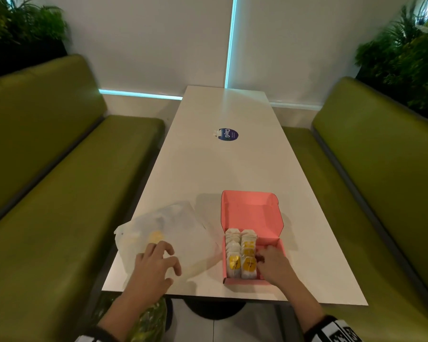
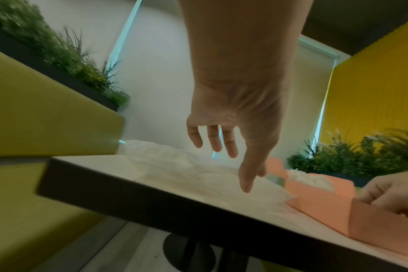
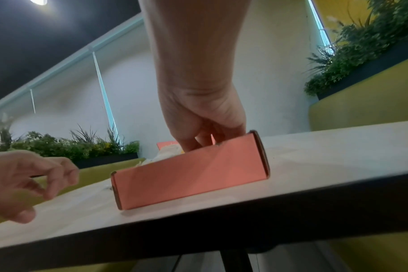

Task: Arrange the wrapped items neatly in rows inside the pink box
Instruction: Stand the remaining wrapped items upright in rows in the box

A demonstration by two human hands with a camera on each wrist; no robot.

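The pink box (image 1: 251, 213) is looking like matt card. The bag (image 1: 173, 233) is showing thin, crinkled, translucent plastic. The table (image 1: 223, 169) is gleaming smooth and white; the benches (image 1: 47, 193) are showing smooth green upholstery.

A long white table (image 1: 208, 169) ran between two green bench seats (image 1: 59, 193), with a round blue sticker (image 1: 228, 134) near its middle. A crumpled white plastic bag (image 1: 173, 225) lay at the near left. Green plants (image 1: 405, 58) stood behind both seat backs.
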